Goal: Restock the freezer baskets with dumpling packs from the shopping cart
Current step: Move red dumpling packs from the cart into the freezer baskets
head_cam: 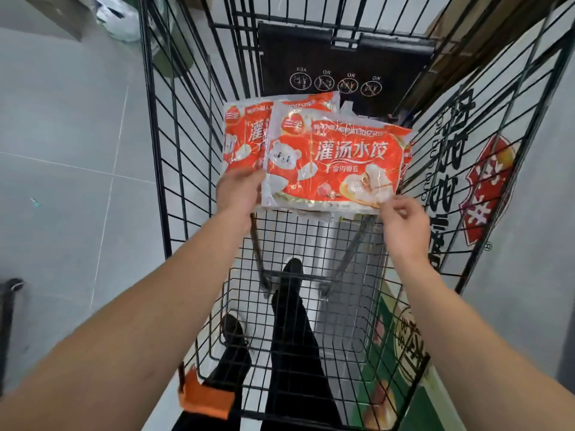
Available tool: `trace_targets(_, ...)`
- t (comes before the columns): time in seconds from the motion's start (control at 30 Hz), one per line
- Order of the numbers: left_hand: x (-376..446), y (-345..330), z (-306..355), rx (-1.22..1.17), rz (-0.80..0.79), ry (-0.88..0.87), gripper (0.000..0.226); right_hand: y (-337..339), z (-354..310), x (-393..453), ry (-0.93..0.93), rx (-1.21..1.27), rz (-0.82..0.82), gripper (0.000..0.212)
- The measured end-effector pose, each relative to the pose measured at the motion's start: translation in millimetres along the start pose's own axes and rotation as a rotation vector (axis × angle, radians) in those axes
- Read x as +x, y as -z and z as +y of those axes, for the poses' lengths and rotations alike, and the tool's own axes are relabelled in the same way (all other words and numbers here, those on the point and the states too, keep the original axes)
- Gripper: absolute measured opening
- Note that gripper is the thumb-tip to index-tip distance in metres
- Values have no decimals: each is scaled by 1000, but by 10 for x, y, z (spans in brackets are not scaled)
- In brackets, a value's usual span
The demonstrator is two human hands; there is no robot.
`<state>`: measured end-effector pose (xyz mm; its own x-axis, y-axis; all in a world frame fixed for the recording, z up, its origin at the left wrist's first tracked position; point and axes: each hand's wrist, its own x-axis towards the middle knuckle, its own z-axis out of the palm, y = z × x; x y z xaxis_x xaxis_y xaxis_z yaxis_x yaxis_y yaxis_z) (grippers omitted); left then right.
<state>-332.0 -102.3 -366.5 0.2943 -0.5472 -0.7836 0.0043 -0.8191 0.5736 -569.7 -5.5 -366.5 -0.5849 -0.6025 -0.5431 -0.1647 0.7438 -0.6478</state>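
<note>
Both hands reach down into the shopping cart (174, 126). The left hand (238, 189) holds the stack of dumpling packs from its left side, with the thumb on top of a pack and the other fingers hidden under it. The right hand (404, 219) has its fingers bent and together, pinching the near right corner of the top dumpling pack (336, 160).

That top pack is red and white, with a white bear, a picture of dumplings and big white words on it. It lies a bit tilted on top of a second dumpling pack (241, 135) of the same kind, which sticks out to the left. More packs seem to lie under these two, but only their edges show. All the packs sit at the far end of the cart, up against the dark child seat flap (342, 63) with its four round signs.

The near part of the cart floor is bare wire. Through the wire you can see the person's black trousers (295, 337) and black shoes (292, 269). A small orange thing (203, 396) shows near the bottom left of the cart. On the right side of the cart hangs a printed sign (485, 188) with black words and a red badge. The floor (68, 135) beside the cart is grey tile.
</note>
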Motion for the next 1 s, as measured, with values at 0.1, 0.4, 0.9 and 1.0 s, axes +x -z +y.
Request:
trace_targets(0.1,51,-131,210,266,-48,-157,13,-10,-156,174,-131,141,33,18)
trace_targets(0.4,40,-120,89,176,-175,-47,24,112,-301,248,-307,356,-392,15)
trace_targets(0.9,-1429,1172,-346,155,-374,-135,19,523,67,-2101,-187,418,-113,9)
trace_targets(1.0,-1766,1449,-489,231,-473,-193,18,600,303,-2788,-186,478,-6,8)
